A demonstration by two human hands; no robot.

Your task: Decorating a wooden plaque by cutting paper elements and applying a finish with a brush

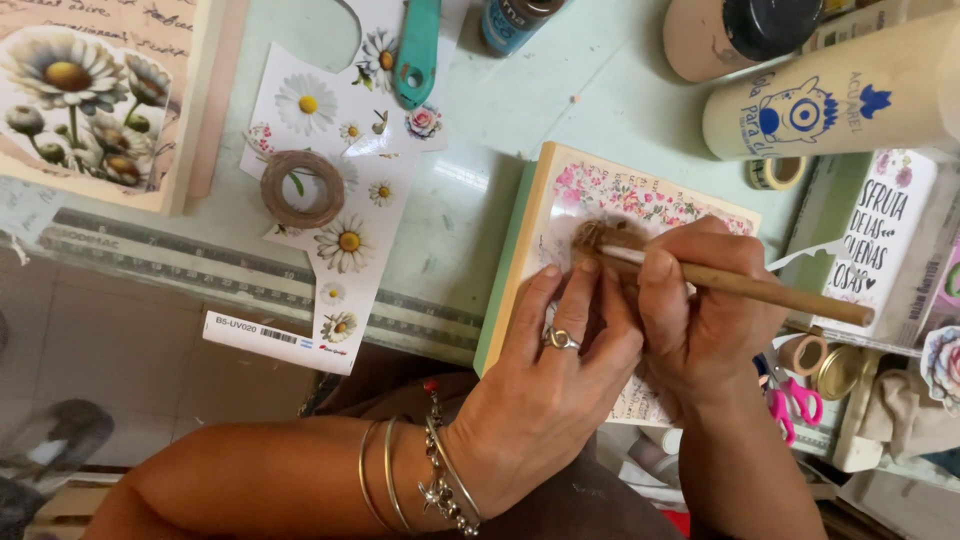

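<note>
A small block (560,190) with a green edge and a flower-printed paper face lies tilted at the table's front edge. My left hand (555,375), with a ring and bracelets, rests flat on it and holds it down. My right hand (695,320) is shut on a wooden-handled brush (770,290). The brush's bristle tip (598,238) touches the floral paper just above my left fingers. Both hands cover the lower half of the block.
A sheet of daisy cut-outs (340,190) with a twine roll (302,188) lies to the left, beside a daisy-decorated board (95,100) and a long ruler (200,265). Bottles and a cream tube (840,95) stand at the back right; pink scissors (790,400) and tape rolls lie right.
</note>
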